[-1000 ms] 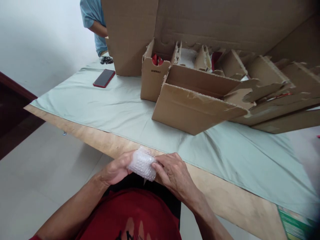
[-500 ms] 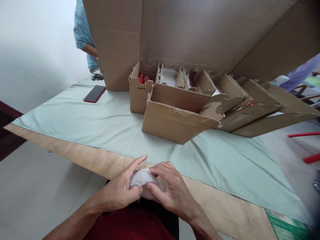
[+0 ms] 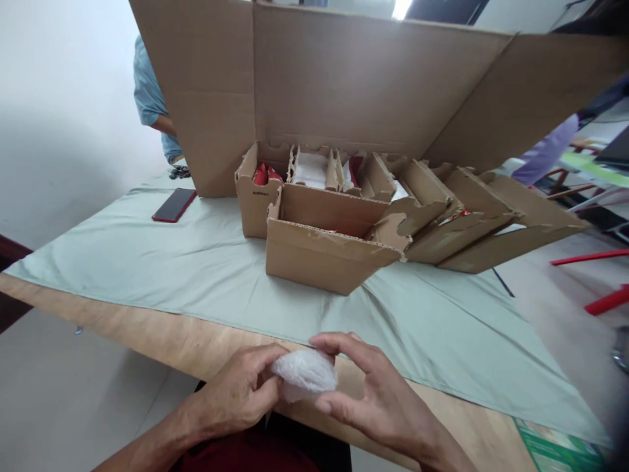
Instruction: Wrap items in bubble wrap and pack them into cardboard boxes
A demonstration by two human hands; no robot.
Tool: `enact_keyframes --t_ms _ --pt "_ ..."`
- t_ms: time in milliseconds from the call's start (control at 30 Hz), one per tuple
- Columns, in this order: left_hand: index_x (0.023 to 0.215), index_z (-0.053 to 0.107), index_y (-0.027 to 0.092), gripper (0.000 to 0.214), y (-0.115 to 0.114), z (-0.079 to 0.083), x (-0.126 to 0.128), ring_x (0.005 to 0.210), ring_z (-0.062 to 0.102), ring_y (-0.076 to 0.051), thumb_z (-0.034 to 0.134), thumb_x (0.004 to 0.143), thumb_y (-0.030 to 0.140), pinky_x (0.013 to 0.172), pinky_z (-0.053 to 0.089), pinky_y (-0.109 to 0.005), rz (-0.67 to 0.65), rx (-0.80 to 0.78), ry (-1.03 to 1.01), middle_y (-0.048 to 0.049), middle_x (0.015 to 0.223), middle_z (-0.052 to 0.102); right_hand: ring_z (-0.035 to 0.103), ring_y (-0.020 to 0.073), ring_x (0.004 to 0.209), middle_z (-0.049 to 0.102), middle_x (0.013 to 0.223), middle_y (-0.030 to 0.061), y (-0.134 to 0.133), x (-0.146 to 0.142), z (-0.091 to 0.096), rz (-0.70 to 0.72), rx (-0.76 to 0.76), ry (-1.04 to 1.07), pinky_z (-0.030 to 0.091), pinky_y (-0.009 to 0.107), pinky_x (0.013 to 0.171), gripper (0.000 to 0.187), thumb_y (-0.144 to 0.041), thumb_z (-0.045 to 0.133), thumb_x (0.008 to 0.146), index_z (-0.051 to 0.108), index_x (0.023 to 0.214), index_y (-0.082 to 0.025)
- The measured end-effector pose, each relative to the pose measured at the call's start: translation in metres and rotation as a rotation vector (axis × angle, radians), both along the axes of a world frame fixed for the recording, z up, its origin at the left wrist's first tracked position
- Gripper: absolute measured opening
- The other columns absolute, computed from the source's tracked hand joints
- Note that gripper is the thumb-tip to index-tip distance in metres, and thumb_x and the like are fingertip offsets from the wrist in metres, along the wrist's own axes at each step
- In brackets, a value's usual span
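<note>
A small rounded bundle (image 3: 305, 371) in crinkled, whitish see-through plastic is held just above the table's near edge. My left hand (image 3: 240, 387) pinches its left end between thumb and bent fingers. Around the right end is my right hand (image 3: 371, 387), index finger along the top and thumb at the lower edge, in a looser, wider grip. What lies inside the wrapping cannot be made out.
Beyond my hands, an open cardboard bin (image 3: 329, 255) stands before a row of bins holding red and white packets. A tall cardboard panel (image 3: 344, 85) rises behind. A phone (image 3: 174, 204) lies left on the green cloth (image 3: 196, 269). Someone's blue sleeve (image 3: 147, 85) shows far left.
The bundle has shifted right and shows more of itself. My right hand has spread its thumb and fingers wider, while my left index finger has curled in. The camera view has tilted up.
</note>
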State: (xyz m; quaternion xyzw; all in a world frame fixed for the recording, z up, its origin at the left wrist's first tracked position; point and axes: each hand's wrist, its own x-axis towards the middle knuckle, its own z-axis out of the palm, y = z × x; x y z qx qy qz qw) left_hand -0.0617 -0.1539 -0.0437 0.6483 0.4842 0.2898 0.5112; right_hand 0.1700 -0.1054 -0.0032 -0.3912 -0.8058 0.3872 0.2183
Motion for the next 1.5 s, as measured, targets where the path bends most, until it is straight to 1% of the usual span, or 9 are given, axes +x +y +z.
enact_keyframes --t_ms 100,167,267,367,500,600,867,1100,1500 --pt "0.103 0.070 0.022 0.031 0.010 0.010 -0.004 0.080 0.066 -0.017 0.056 0.079 0.010 0.072 0.051 -0.026 -0.086 0.120 0.141 0.0001 0.092 0.073 0.066 0.0206 0.081 0.075 0.086 0.0005 0.004 0.004 0.009 0.048 0.076 -0.098 0.053 0.033 0.074 0.013 -0.021 0.071 0.084 0.072 0.096 -0.024" --pt "0.120 0.066 0.023 0.042 0.022 0.022 -0.008 0.100 0.069 -0.021 0.066 0.078 0.016 0.086 0.055 -0.031 -0.084 0.293 0.197 -0.0042 0.114 0.073 0.067 0.0191 0.078 0.075 0.083 0.0005 0.009 0.010 0.018 0.024 0.149 -0.059 0.053 0.031 0.071 0.008 -0.018 0.065 0.087 0.072 0.091 -0.023" --pt "0.141 0.051 0.021 0.060 0.052 0.043 -0.012 0.138 0.052 -0.031 0.071 0.084 0.025 0.112 0.046 -0.047 0.109 0.711 0.319 -0.0144 0.147 0.056 0.068 0.0161 0.072 0.075 0.081 0.0000 0.021 0.028 0.034 -0.042 0.254 0.053 0.054 0.026 0.064 0.005 -0.023 0.067 0.089 0.072 0.090 -0.024" --pt "0.148 0.044 0.016 0.062 0.094 0.059 -0.009 0.152 0.033 -0.035 0.066 0.090 0.022 0.121 0.033 -0.056 0.302 1.053 0.472 -0.0198 0.155 0.046 0.070 0.0159 0.070 0.076 0.084 -0.0012 0.033 0.052 0.052 -0.222 0.367 0.159 0.055 0.025 0.061 0.007 -0.029 0.072 0.088 0.074 0.095 -0.030" --pt "0.131 0.057 0.013 0.042 0.136 0.056 0.000 0.144 0.046 -0.034 0.060 0.089 0.009 0.119 0.036 -0.057 0.399 1.206 0.521 -0.0163 0.132 0.066 0.069 0.0204 0.072 0.076 0.088 0.0004 0.058 0.072 0.072 -0.646 0.483 0.333 0.055 0.032 0.060 0.023 -0.042 0.081 0.081 0.076 0.103 -0.034" --pt "0.105 0.065 0.017 0.026 0.140 0.039 0.004 0.120 0.064 -0.028 0.057 0.086 0.001 0.116 0.039 -0.057 0.456 1.253 0.435 -0.0075 0.101 0.073 0.066 0.0218 0.072 0.074 0.088 0.0014 0.086 0.076 0.087 -0.772 0.588 0.305 0.053 0.038 0.063 0.028 -0.047 0.084 0.076 0.076 0.098 -0.033" --pt "0.099 0.066 0.021 0.026 0.126 0.006 0.007 0.105 0.068 -0.024 0.060 0.084 0.000 0.116 0.035 -0.059 0.516 1.263 0.304 -0.0042 0.096 0.071 0.066 0.0225 0.067 0.075 0.083 0.0046 0.158 0.064 0.108 -0.270 0.811 -0.375 0.049 0.037 0.060 0.022 -0.040 0.055 0.093 0.073 0.098 -0.027" --pt "0.099 0.067 0.022 0.025 0.125 0.001 0.007 0.103 0.067 -0.022 0.061 0.085 0.002 0.116 0.036 -0.058 0.528 1.219 0.255 -0.0033 0.097 0.070 0.064 0.0290 0.077 0.074 0.070 0.0081 0.192 0.017 0.092 -0.037 0.823 -1.103 0.037 0.040 0.068 0.017 -0.024 0.063 0.084 0.069 0.068 -0.024" --pt "0.110 0.066 0.026 0.035 0.121 -0.005 0.006 0.113 0.066 -0.023 0.060 0.086 0.001 0.118 0.036 -0.056 0.516 1.198 0.244 -0.0032 0.104 0.071 0.074 0.0260 0.086 0.081 0.090 0.0163 0.206 -0.049 0.072 0.165 0.577 -1.353 0.035 0.036 0.070 0.024 -0.008 0.057 0.089 0.080 0.086 -0.016"
